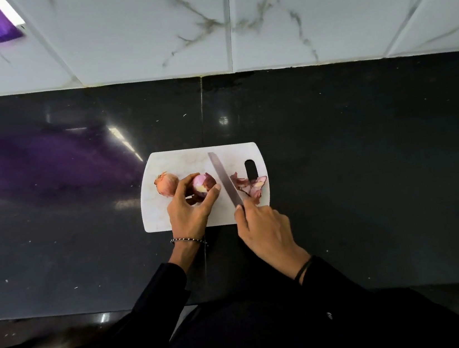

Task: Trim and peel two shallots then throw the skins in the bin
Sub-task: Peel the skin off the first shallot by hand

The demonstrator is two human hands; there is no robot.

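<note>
Black polished counter (337, 159) below a white marble-veined tile wall (145, 33), with a white cutting board (158, 218) near the front edge. On the board's left, an unpeeled shallot (167, 184) just beside a partly peeled shallot (203, 186), the latter pinched between thumb and curled fingers of the left hand (189, 211). Opposite, the right hand (264, 227) wrapped tight round the handle of a knife (224, 179), blade slanting across the board between the held shallot and a heap of loose skins (249, 186) beside the handle slot.
</note>
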